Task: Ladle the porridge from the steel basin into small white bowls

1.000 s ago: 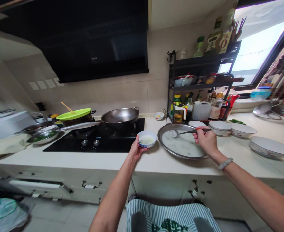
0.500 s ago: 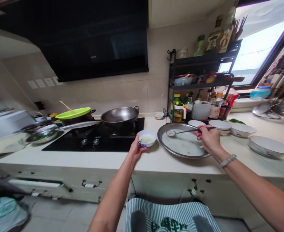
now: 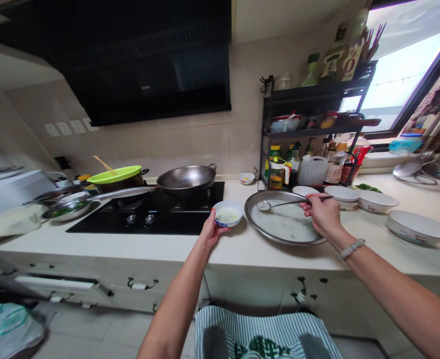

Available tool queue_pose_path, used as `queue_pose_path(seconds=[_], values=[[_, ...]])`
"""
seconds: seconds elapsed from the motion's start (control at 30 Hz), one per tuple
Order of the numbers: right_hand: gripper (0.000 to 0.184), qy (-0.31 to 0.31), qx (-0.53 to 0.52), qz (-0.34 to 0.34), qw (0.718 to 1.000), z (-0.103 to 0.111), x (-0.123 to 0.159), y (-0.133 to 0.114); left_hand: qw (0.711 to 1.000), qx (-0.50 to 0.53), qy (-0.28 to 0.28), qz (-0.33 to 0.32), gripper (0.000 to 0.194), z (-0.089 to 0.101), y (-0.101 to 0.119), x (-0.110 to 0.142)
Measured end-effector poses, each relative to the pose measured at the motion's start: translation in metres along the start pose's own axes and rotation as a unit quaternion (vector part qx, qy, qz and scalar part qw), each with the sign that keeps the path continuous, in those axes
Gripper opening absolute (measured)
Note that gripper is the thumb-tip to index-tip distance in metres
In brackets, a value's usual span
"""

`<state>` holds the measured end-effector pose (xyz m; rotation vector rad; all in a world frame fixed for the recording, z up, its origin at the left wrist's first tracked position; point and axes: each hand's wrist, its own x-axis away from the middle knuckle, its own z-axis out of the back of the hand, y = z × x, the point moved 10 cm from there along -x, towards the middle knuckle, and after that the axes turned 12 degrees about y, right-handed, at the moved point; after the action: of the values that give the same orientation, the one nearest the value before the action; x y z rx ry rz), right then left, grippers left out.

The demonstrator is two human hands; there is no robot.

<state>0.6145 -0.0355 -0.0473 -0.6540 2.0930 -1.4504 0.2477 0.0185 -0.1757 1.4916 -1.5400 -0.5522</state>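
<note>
My left hand [image 3: 210,229] grips a small white bowl [image 3: 228,214] with a blue pattern by its left side. Pale liquid with green bits lies in the bowl. My right hand [image 3: 325,213] is closed round the dark handle of a ladle [image 3: 285,203]. The ladle's round head is at the surface of a milky white liquid, near the left side of a wide metal basin [image 3: 250,223]. Some dark bits show in that liquid. The basin stands on the counter just right of the bowl.
A wok [image 3: 186,179] sits on the black stove [image 3: 137,222], left of the bowl. Behind the basin rises a black rack [image 3: 265,124] of bottles. White bowls [image 3: 420,224] stand to the right. A strainer pan [image 3: 68,209] with greens is far left.
The ladle's head has shifted slightly left in the basin, and my right hand has moved a little right with its handle. My left hand and the small bowl have stayed in place.
</note>
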Motion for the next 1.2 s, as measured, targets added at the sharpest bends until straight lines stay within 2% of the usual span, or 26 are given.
queue_pose_path(seconds=[0.93,1.2], values=[[0.005,0.003,0.003,-0.012,1.0,-0.0032,-0.0029,-0.0001,1.0,0.009,0.003,0.014,0.052,-0.0014,0.0003,0.0043],[0.01,-0.006,-0.001,-0.005,1.0,-0.0081,-0.0018,-0.0075,1.0,0.001,0.009,0.008,0.052,-0.0015,0.0015,0.0055]])
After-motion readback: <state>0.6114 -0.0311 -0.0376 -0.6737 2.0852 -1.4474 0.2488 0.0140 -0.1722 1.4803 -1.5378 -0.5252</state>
